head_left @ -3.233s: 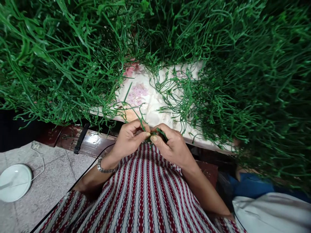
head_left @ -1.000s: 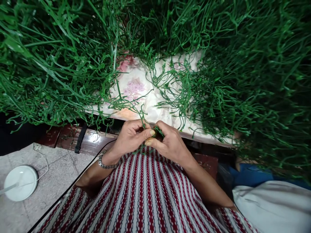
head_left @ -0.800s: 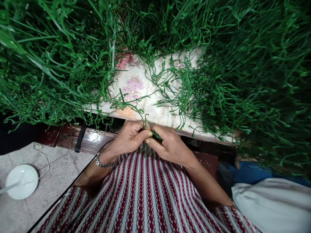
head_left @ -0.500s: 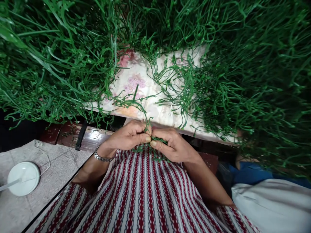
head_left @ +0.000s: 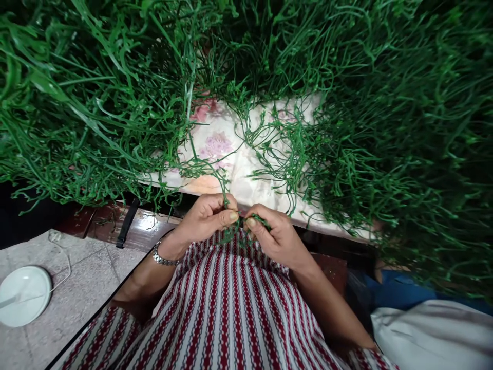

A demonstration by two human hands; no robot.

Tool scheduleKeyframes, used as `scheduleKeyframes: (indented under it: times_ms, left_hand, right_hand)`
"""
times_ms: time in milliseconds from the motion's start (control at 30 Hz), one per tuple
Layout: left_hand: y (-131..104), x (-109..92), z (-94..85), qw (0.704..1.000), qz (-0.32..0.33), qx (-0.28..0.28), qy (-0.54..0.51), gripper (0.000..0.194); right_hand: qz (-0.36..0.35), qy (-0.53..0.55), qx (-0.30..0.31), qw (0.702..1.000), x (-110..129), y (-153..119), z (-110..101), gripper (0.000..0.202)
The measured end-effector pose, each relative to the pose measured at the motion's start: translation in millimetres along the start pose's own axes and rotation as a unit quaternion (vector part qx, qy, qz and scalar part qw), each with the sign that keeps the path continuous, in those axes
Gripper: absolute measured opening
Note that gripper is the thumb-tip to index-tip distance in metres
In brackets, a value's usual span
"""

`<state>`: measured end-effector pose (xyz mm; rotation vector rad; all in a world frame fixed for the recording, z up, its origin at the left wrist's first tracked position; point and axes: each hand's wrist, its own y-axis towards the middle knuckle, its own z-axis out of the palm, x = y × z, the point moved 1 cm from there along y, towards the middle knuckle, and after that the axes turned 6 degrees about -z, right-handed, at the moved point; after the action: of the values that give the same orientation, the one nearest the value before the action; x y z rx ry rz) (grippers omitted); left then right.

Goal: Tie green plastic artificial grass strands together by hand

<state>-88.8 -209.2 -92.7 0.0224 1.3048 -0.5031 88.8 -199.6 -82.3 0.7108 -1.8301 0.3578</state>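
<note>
My left hand (head_left: pixel 208 218) is closed in a pinch on a thin green stem (head_left: pixel 224 182) that rises from its fingers toward the cloth. Close beside it, a small gap away, my right hand (head_left: pixel 271 231) pinches a few short green sprigs (head_left: pixel 261 221) between thumb and forefinger. More bits of green (head_left: pixel 233 235) hang below the fingertips, in front of the striped garment (head_left: pixel 231 303). Beyond both hands lies a pale flowered cloth (head_left: pixel 213 146), with loose thin stems (head_left: pixel 269 149) scattered over it.
Tall heaps of green stems lie at the left (head_left: pixel 96 118) and right (head_left: pixel 393 139) of the cloth. A round white object (head_left: pixel 25 295) with a cord rests on the tiled floor (head_left: pixel 84 288). Grey-white fabric (head_left: pixel 431 334) is at the lower right, near blue fabric (head_left: pixel 400 290).
My hands have drawn slightly apart, opening a gap between the fingertips. The stem above my left hand has swung, and the whole view has shifted a little.
</note>
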Motion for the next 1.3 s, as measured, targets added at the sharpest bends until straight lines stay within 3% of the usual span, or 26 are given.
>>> scheduleKeyframes:
  times_ms: [133, 233, 467, 633, 800, 1033, 1133, 1300]
  left_hand:
    - [7.5, 8.1, 13.9, 0.99, 0.048, -0.109, -0.07, 0.024]
    - [13.3, 11.3, 25.7, 0.977, 0.055, -0.167, -0.122, 0.022]
    - [15.6, 2.2, 38.3, 0.965, 0.037, -0.172, -0.196, 0.02]
    - [16.3, -2.3, 40.4, 0.956, 0.056, -0.192, -0.213, 0.018]
    - [16.3, -4.3, 40.3, 0.953, 0.053, -0.201, -0.22, 0.017]
    - [13.9, 1.3, 35.4, 0.96, 0.099, -0.235, -0.113, 0.016]
    - [13.1, 5.3, 36.9, 0.959, 0.125, -0.236, -0.096, 0.014]
    - [12.8, 4.0, 36.8, 0.956, 0.142, -0.241, -0.084, 0.015]
  right_hand:
    - [-0.055, -0.075, -0.131, 0.987, 1.4, 0.8, 13.7, 0.009]
    - [-0.099, -0.116, -0.189, 0.97, -1.0, 2.0, 20.4, 0.007]
    - [-0.144, -0.118, -0.271, 0.945, -8.2, 1.0, 25.1, 0.017]
    - [-0.179, -0.113, -0.242, 0.947, -12.5, 1.5, 24.4, 0.028]
    - [-0.196, -0.183, -0.245, 0.932, -11.0, 1.3, 26.5, 0.033]
    - [-0.157, -0.178, -0.244, 0.94, -13.2, 0.0, 26.6, 0.008]
    - [-0.147, -0.156, -0.216, 0.952, -11.4, 0.1, 22.1, 0.002]
    - [-0.151, -0.144, -0.13, 0.969, -6.4, -0.8, 18.8, 0.01]
